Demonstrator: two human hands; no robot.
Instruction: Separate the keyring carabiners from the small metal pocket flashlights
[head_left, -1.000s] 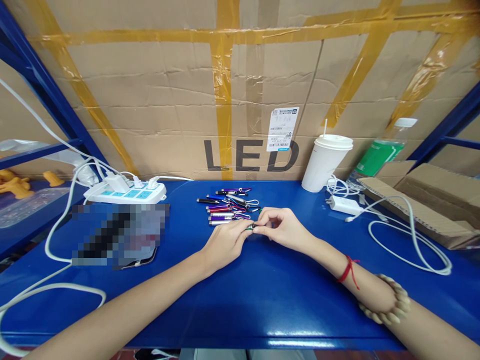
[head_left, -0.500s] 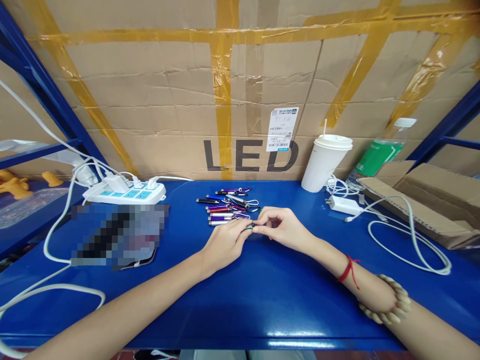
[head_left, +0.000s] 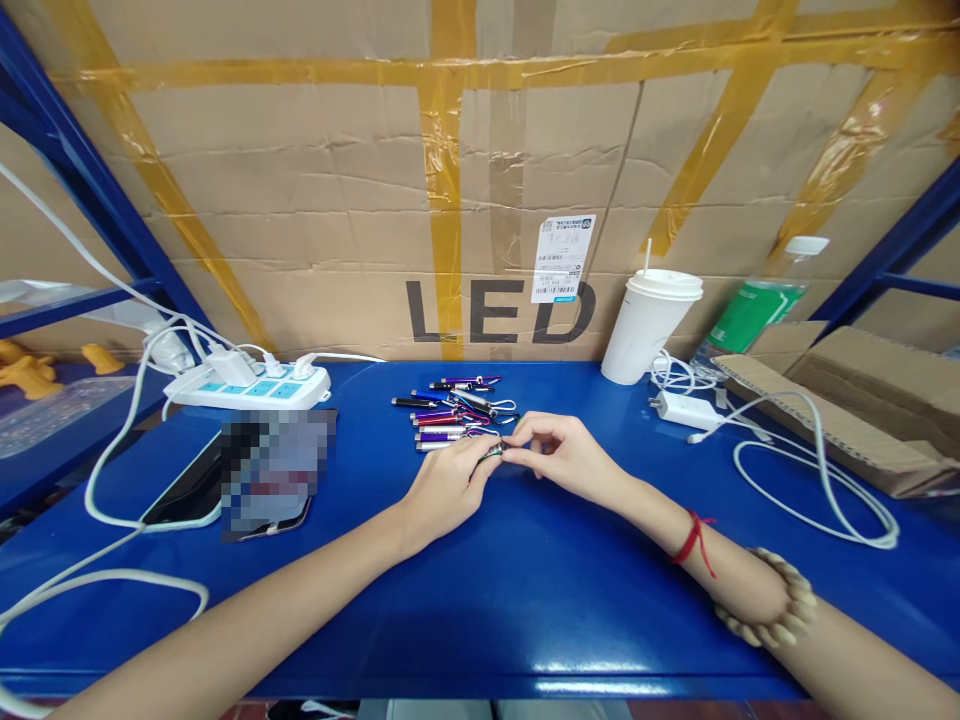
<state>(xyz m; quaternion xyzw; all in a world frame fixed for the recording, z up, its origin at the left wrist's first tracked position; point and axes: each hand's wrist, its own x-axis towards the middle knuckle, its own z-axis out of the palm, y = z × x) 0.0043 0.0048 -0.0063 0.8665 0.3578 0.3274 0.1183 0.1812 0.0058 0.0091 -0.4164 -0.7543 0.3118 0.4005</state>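
My left hand [head_left: 450, 485] is closed, its thumb and fingers round a small green and silver piece [head_left: 492, 452] that is mostly hidden. My right hand [head_left: 559, 455] meets it fingertip to fingertip, pinching the right end of the same piece with thumb and forefinger. Just behind my hands lies a loose pile of slim metal keychain penlights [head_left: 442, 418] in black, blue, red, purple and silver, several with small clips at their right ends. My left hand partly covers the nearest of them.
A white power strip [head_left: 300, 385] with plugs and two phones [head_left: 191, 490] are on the left of the blue table [head_left: 480, 610]. On the right stand a white cup [head_left: 649, 325], a bottle [head_left: 757, 310], a charger [head_left: 686, 408] with its cable and an open carton [head_left: 862, 400]. A large cardboard box [head_left: 337, 200] closes off the back.
Both hands stay almost in place, still holding the small piece between them. The view has shifted very slightly; the pile looks the same.
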